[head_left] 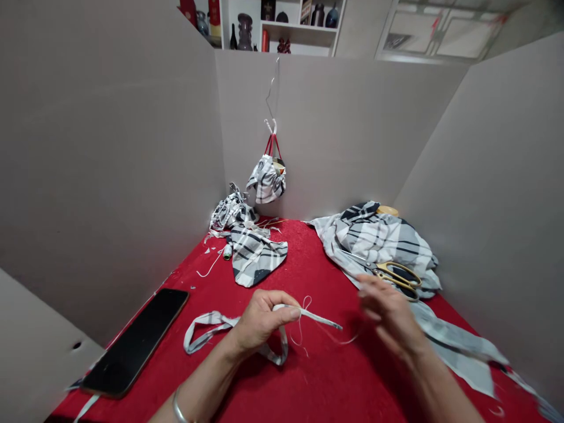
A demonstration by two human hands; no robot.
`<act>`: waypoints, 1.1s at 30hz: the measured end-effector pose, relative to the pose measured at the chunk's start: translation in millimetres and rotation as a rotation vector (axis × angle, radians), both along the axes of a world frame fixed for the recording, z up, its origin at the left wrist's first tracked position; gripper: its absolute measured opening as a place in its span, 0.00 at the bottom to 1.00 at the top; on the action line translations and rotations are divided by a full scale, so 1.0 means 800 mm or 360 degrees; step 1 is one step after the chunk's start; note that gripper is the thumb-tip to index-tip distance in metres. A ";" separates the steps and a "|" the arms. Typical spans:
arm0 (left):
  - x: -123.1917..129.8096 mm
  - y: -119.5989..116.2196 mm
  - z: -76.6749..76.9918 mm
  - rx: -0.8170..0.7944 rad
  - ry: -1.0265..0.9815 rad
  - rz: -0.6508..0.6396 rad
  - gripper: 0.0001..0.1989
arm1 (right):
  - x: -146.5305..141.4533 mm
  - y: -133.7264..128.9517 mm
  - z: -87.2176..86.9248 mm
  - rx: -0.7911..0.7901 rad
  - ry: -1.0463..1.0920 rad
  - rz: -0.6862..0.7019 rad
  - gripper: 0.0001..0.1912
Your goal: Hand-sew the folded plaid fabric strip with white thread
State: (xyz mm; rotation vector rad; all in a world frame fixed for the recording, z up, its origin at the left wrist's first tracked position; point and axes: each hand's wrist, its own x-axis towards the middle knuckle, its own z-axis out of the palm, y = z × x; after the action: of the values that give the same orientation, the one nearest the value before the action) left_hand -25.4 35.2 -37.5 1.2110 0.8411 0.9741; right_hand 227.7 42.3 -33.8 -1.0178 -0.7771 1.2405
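Note:
My left hand (268,320) pinches a narrow folded white-and-grey fabric strip (324,319) between thumb and fingers. Its short end points right, while the rest loops back over the red cloth (326,376) below the wrist. Loose white thread (307,301) curls around the strip by my fingertips. A line of it runs right toward my right hand (388,314), which is raised, blurred by motion, with its fingers drawn together on the thread. Whether a needle is there too cannot be made out. Gold-handled scissors (399,275) lie just beyond my right hand on plaid fabric (388,238).
On the left lies a black phone (136,341). Plaid scraps (231,208), a cut plaid piece (258,252) and a thread spool (227,252) sit toward the back left. A small plaid pouch (267,179) hangs from a hook. Grey panels (343,135) enclose the surface.

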 end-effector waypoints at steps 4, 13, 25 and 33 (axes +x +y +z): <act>-0.001 0.002 0.000 0.0068 0.0003 0.0096 0.13 | -0.087 -0.020 -0.004 -0.0156 0.0033 0.0853 0.26; -0.002 0.003 -0.002 0.0093 0.0030 0.0076 0.12 | -0.079 0.004 -0.027 -0.0244 0.0233 0.0701 0.17; -0.001 0.002 0.001 0.0113 0.0093 0.0056 0.12 | -0.003 0.054 -0.046 -0.0103 0.0377 0.0109 0.16; -0.002 0.001 -0.001 0.0079 0.0049 0.0044 0.11 | 0.005 0.059 -0.048 -0.0110 0.0200 -0.0102 0.16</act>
State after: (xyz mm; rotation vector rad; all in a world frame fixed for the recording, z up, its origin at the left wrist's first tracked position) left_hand -26.6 36.0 -38.1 1.2625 0.8641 1.0058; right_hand 231.8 89.1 -72.6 -1.0029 -0.6037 1.2704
